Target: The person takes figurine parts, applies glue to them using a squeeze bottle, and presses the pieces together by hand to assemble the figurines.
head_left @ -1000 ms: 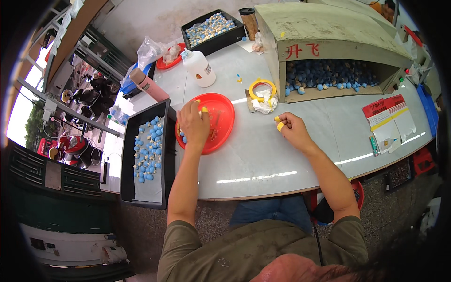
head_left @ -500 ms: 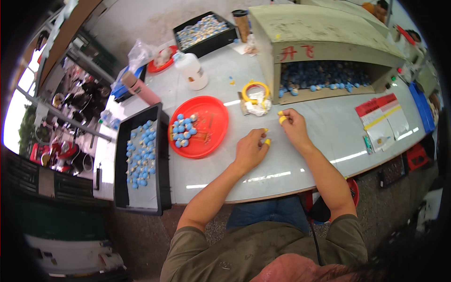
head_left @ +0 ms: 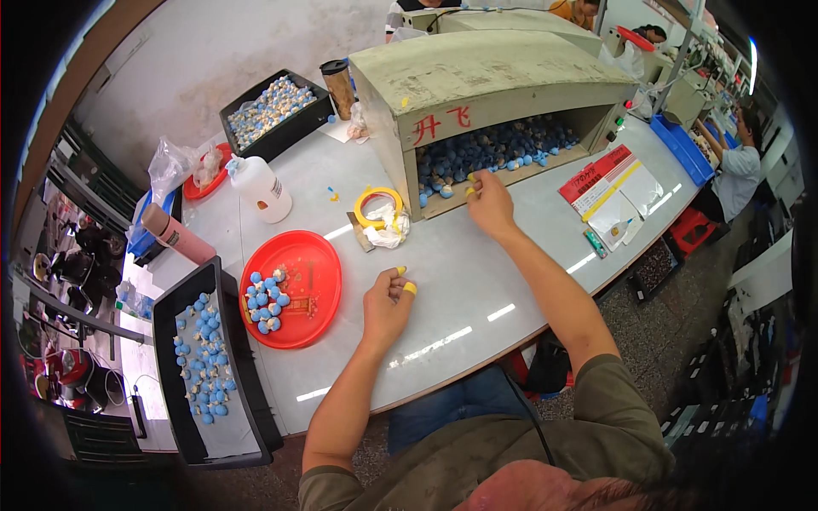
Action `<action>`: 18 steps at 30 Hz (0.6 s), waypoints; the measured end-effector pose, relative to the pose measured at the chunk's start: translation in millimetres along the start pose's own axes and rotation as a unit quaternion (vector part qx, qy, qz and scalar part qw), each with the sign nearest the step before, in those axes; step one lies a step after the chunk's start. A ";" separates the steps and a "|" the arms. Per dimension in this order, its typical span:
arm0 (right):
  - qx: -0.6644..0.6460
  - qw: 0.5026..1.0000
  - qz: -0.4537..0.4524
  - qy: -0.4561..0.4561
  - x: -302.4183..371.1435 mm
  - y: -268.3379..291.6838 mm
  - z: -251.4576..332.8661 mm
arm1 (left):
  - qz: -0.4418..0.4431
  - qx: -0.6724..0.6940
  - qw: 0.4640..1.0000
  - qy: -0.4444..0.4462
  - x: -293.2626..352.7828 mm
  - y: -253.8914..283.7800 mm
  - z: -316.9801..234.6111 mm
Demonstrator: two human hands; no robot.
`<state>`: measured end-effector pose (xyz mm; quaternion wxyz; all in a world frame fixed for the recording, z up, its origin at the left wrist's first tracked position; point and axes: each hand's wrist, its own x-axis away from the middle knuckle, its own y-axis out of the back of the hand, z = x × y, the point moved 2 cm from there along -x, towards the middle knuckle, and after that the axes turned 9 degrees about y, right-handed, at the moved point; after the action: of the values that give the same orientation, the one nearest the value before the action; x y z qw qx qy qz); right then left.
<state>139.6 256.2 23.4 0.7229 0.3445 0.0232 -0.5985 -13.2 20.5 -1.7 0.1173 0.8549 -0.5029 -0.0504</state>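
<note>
My left hand (head_left: 388, 307) is above the table to the right of a red plate (head_left: 317, 255), its fingers curled together and yellow covers on two fingertips. Whatever it may hold is hidden. At the front opening of a pale green metal housing (head_left: 383, 128) is my right hand (head_left: 492, 207), its yellow-covered thumb and finger slightly apart with nothing visible between them. Just beyond it lies a heap of small blue balls with pale parts (head_left: 486, 153). More blue-and-cream balls (head_left: 266, 300) sit on the plate's left side.
At left a black tray (head_left: 274, 430) holds scattered blue balls; another black tray (head_left: 322, 113) at the back is full. A white bottle (head_left: 262, 192), pink flask (head_left: 183, 238), brown cup (head_left: 338, 89) and yellow tape roll (head_left: 365, 198) stand about. Printed sheets (head_left: 592, 183) lie right.
My right hand has moved forward to the housing's opening, its arm stretching out. The view has turned right, so the table things appear farther left. My left hand stays curled above the table.
</note>
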 end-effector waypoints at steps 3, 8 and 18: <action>0.231 0.968 -0.001 0.099 -22.9 2.5 -13.1 | 0.000 -0.015 1.000 -0.001 -1.7 -0.6 -0.2; 0.300 0.952 0.021 0.051 -25.4 -5.0 -17.8 | -0.006 -0.015 1.000 0.008 -2.8 1.7 3.8; -0.317 0.899 0.286 -0.099 59.1 -11.1 32.3 | 0.057 0.140 0.988 0.011 -2.8 -6.7 6.9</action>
<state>134.3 188.5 16.4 0.9325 0.0278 0.0401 -0.3578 -10.3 25.0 -10.1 0.0051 0.8335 -0.5513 0.0368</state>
